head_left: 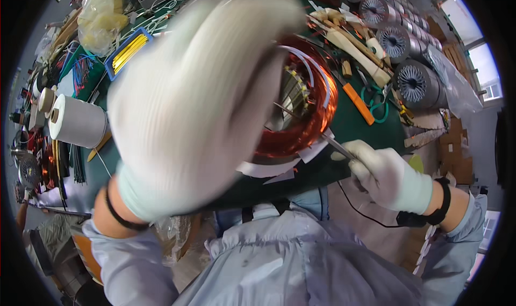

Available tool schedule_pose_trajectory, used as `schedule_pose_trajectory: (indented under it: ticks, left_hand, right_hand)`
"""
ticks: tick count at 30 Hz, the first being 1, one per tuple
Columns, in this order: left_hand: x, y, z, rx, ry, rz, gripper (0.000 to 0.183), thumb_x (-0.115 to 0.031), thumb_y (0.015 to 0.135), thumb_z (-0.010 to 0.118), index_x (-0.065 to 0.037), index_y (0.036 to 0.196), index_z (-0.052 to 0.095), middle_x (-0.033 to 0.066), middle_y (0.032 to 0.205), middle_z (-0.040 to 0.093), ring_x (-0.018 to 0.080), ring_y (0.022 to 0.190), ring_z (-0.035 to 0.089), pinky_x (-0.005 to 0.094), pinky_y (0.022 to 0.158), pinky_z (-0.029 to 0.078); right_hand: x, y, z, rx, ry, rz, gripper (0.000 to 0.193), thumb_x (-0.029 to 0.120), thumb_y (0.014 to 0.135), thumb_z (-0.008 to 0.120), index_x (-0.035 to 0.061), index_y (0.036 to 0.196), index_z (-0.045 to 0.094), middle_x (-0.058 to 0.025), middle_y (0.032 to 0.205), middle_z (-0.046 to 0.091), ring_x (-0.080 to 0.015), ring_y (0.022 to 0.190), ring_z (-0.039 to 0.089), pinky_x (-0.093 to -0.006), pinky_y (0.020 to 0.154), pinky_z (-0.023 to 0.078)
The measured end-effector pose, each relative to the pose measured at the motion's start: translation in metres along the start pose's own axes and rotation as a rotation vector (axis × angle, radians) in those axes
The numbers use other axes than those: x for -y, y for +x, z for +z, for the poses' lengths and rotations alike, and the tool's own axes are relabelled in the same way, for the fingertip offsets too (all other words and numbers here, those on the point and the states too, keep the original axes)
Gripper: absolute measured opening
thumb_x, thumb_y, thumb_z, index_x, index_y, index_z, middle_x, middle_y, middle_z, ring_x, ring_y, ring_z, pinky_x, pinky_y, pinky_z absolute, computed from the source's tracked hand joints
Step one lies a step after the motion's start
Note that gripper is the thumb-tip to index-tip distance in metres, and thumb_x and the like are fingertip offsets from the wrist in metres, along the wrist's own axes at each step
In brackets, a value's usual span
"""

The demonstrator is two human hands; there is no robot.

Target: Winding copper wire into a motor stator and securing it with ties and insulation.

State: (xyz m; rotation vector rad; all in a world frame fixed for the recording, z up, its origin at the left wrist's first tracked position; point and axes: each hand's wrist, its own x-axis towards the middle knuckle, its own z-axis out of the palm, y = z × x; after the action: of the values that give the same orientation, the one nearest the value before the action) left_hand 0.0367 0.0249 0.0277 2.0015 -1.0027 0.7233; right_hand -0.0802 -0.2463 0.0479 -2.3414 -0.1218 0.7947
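My left hand [188, 91], in a white knit glove, fills the upper left middle, close to the camera and smeared by motion; whether its fingers hold anything cannot be made out. Beyond it lies a motor stator [324, 115] wound with a thick ring of copper wire, partly hidden by the hand. At the ring's near right side, my gloved right hand [384, 174] is closed on a slim metal tool [338, 146] of unclear kind, pointing at the winding. A thin dark rod [286, 110] shows inside the bore; whether it belongs to that tool is unclear.
Wire spools [419, 85] line the far right. Wooden mallets [357, 53], an orange-handled tool [358, 103] and green-handled scissors [379, 104] lie right of the stator. At left are a white thread spool [79, 120] and a blue tray [111, 64] of yellow sticks.
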Motion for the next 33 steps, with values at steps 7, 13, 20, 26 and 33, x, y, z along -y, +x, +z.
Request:
schedule_pose_trajectory:
  ticks: [7,13,20,26,33]
  left_hand:
    - [0.056,0.064,0.044,0.704,-0.266,0.004,0.043,-0.021,0.083,0.079,-0.003,0.120,0.068,0.0186,0.101,0.071,0.0378,0.096,0.068,0.0433,0.086,0.055]
    - [0.054,0.042,0.054,0.511,-0.094,0.101,0.032,-0.021,0.083,0.075,-0.006,0.110,0.067,0.0166,0.086,0.068,0.0379,0.088,0.068,0.0472,0.077,0.053]
    - [0.035,0.045,0.046,0.446,-0.146,0.079,0.031,-0.024,0.083,0.076,-0.007,0.107,0.068,0.0132,0.085,0.066,0.0358,0.086,0.067,0.0450,0.077,0.051]
    - [0.043,0.038,0.040,0.499,-0.153,-0.210,0.034,-0.012,0.091,0.073,-0.005,0.123,0.066,0.0139,0.104,0.074,0.0293,0.097,0.071,0.0377,0.090,0.054]
    - [-0.007,-0.058,0.008,-0.333,0.125,0.120,0.036,-0.006,0.081,0.075,-0.007,0.117,0.067,0.0105,0.123,0.065,0.0302,0.101,0.062,0.0367,0.088,0.051]
  right_hand:
    - [-0.014,0.002,0.021,-0.237,-0.295,-0.237,0.028,0.004,0.089,0.063,0.0010,0.117,0.061,-0.0149,0.072,0.065,-0.0343,0.060,0.067,-0.0434,0.056,0.054]
    - [-0.049,0.010,0.049,-0.425,-0.271,-0.392,0.028,0.002,0.078,0.067,-0.0017,0.105,0.065,-0.0149,0.073,0.066,-0.0365,0.060,0.064,-0.0426,0.055,0.052]
    - [-0.103,0.028,0.095,-0.348,-0.288,-0.435,0.021,0.011,0.072,0.066,0.0076,0.093,0.066,-0.0165,0.080,0.066,-0.0400,0.074,0.063,-0.0474,0.064,0.050]
    - [-0.072,0.052,0.046,-0.613,-0.330,-0.576,0.010,0.011,0.091,0.064,0.0048,0.098,0.066,-0.0111,0.076,0.067,-0.0328,0.065,0.067,-0.0420,0.059,0.052]
    - [-0.086,0.040,0.040,-0.681,-0.219,-0.640,0.018,0.014,0.094,0.063,0.0035,0.108,0.069,-0.0136,0.072,0.066,-0.0320,0.061,0.067,-0.0409,0.057,0.053]
